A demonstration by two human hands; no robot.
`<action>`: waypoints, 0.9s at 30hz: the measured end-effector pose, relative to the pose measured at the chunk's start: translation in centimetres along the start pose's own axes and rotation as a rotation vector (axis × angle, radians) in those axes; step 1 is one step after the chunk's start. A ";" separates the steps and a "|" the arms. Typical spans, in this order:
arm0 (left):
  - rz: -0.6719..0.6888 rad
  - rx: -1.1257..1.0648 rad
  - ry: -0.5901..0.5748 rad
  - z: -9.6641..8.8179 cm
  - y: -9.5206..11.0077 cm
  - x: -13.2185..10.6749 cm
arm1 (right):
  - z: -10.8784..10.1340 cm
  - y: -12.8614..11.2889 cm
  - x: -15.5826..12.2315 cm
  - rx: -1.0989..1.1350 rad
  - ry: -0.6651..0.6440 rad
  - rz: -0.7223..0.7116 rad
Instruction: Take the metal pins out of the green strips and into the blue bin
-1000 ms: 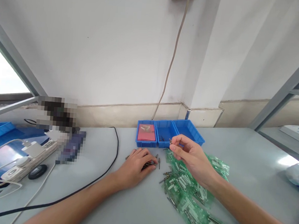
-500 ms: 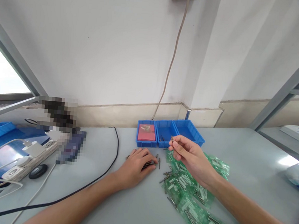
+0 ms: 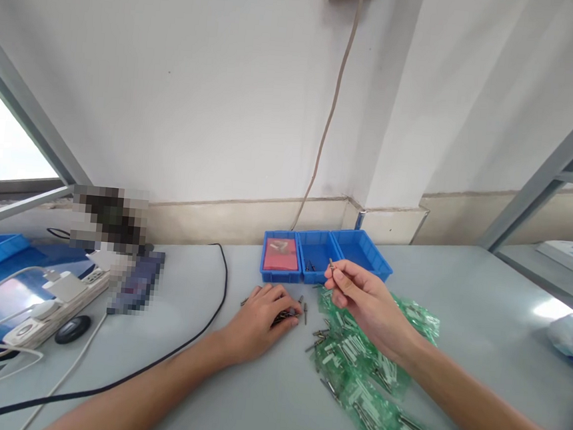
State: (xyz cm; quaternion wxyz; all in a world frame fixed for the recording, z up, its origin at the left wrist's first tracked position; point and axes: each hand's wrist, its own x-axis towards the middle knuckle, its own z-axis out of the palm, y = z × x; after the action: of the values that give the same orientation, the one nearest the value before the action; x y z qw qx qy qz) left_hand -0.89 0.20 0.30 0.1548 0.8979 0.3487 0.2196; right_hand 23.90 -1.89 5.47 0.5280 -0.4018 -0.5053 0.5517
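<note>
Thumb and fingertips of my right hand (image 3: pixel 360 292) pinch a small metal pin (image 3: pixel 331 264), held upright in front of the blue bins. On the tabletop my left hand (image 3: pixel 263 317) is curled over a heap of similar metal pins (image 3: pixel 285 315), which show between its thumb and fingers. Two loose pins (image 3: pixel 305 312) lie just to its right. Beneath and beside my right forearm spread green plastic bags (image 3: pixel 354 361) with many metal pins in and around them. A few pins lie inside the middle blue bin (image 3: pixel 321 248).
A left blue bin (image 3: pixel 264 266) holds a red packet (image 3: pixel 281 258); a right blue bin (image 3: pixel 359 238) adjoins the middle one. A black cable (image 3: pixel 153 357) crosses the table at left, near a power strip (image 3: pixel 30 333) and a black mouse (image 3: pixel 73 329). A wall stands behind.
The pin in my right fingers has tilted slightly and shows a little more of its length. My right hand has shifted barely; my left hand stays in place.
</note>
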 end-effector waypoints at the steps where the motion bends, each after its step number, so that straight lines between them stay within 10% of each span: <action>1: 0.001 0.000 -0.001 0.0 0.0 0.0 | 0.0 0.0 0.0 -0.001 0.003 0.003; 27: -0.002 0.005 -0.009 0.0 0.0 0.0 | -0.3 0.2 -0.1 -0.075 0.021 -0.009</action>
State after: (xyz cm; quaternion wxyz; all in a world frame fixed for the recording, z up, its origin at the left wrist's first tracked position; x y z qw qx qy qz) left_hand -0.92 0.20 0.28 0.1543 0.8989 0.3494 0.2146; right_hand 24.12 -1.90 5.22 0.5204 -0.4251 -0.5218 0.5256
